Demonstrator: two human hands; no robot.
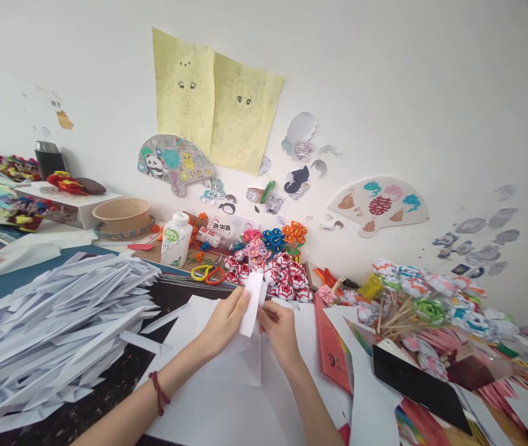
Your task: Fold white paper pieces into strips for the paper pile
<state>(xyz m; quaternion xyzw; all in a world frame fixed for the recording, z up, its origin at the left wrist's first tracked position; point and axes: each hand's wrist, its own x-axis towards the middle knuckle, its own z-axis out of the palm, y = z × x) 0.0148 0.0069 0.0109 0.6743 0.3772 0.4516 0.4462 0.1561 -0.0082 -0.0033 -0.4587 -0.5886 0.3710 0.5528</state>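
My left hand (225,323) and my right hand (278,331) meet at the middle of the table, both pinching a narrow folded white paper strip (252,301) that stands up between them. The left thumb and fingers grip its left edge; the right fingers hold its lower right side. A red cord bracelet (158,393) is on my left wrist. White paper sheets (226,396) lie flat under both hands.
A big heap of folded white paper strips (54,322) fills the left. Behind the hands are red-and-white paper flowers (273,275), a white glue bottle (176,239), scissors (208,272) and a bowl (122,214). A black phone (419,387), a red booklet (333,353) and paper flowers on sticks (412,297) lie right.
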